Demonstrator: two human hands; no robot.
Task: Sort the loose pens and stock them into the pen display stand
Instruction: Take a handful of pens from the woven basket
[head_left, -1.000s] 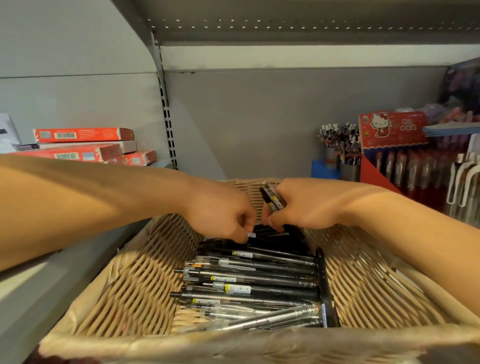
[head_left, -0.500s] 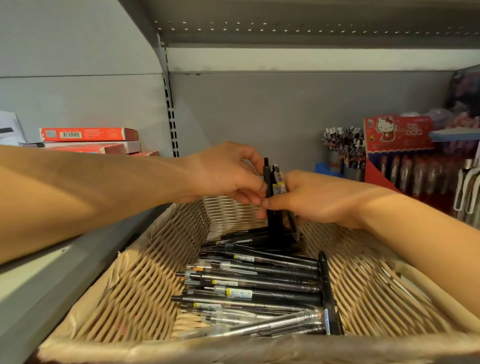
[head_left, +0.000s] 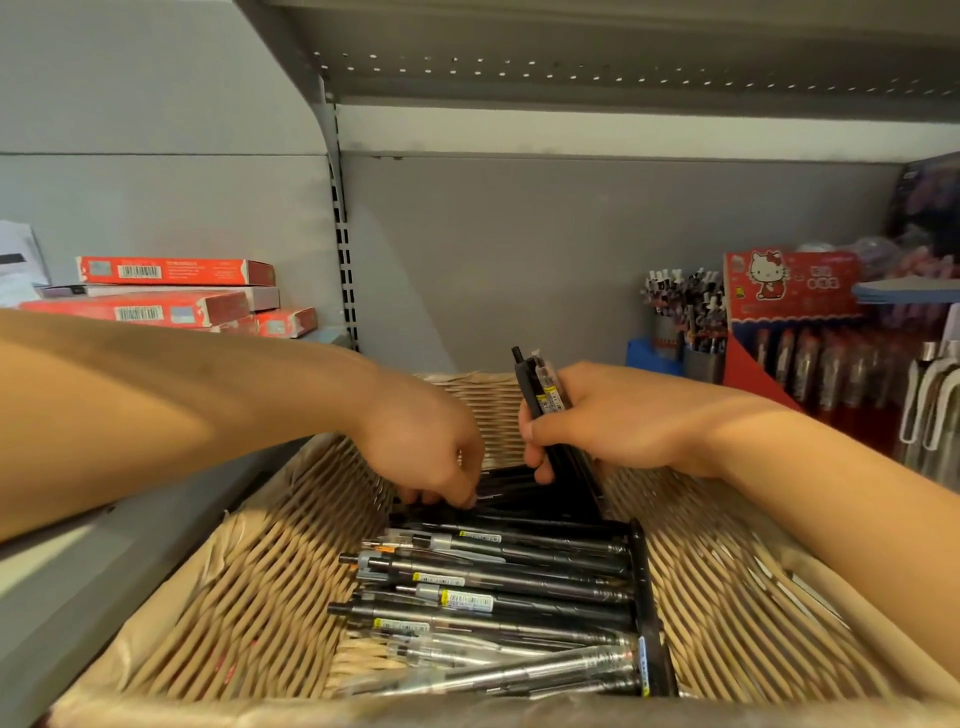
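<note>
Now the left hand (head_left: 431, 457) dips fingers-down onto the crosswise black pens (head_left: 498, 577) in the wicker basket (head_left: 249, 597), its hold hidden; the right hand (head_left: 608, 421) clasps an upright pen bundle (head_left: 543, 400).

Warm indoor light falls from above and the left, laying a bright patch on the bare left forearm (head_left: 156, 415) and on the woven tan wicker basket's (head_left: 249, 597) near-left wall, while the grey metal shelf underside (head_left: 571, 52) overhead stays dim. The wide lens bows the frame edges. The red cartoon-cat pen display box (head_left: 789, 283) looks soft, and the basket's front rim is blurred.
</note>
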